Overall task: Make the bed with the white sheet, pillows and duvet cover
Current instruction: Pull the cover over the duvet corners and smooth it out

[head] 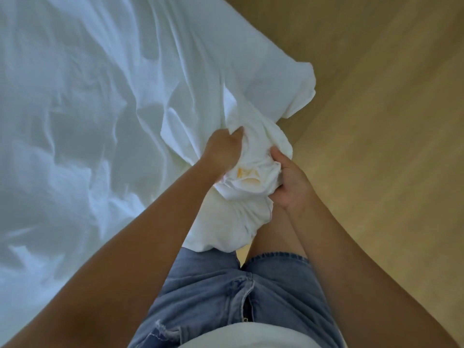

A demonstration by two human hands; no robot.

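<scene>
A wrinkled white sheet [82,101] covers the bed across the whole left side of the view. Its near corner is bunched into a thick wad [251,177] with a small yellow mark on it. My left hand [222,149] grips the wad from the left, fingers buried in the folds. My right hand [288,177] grips the same wad from the right, thumb on top. More of the fabric hangs down below my hands against my legs. No pillows or duvet cover can be told apart from the sheet.
A tan wooden floor [376,96] fills the right side beside the bed's edge. I stand at the bed corner in blue denim shorts [226,285], knees close to the hanging fabric.
</scene>
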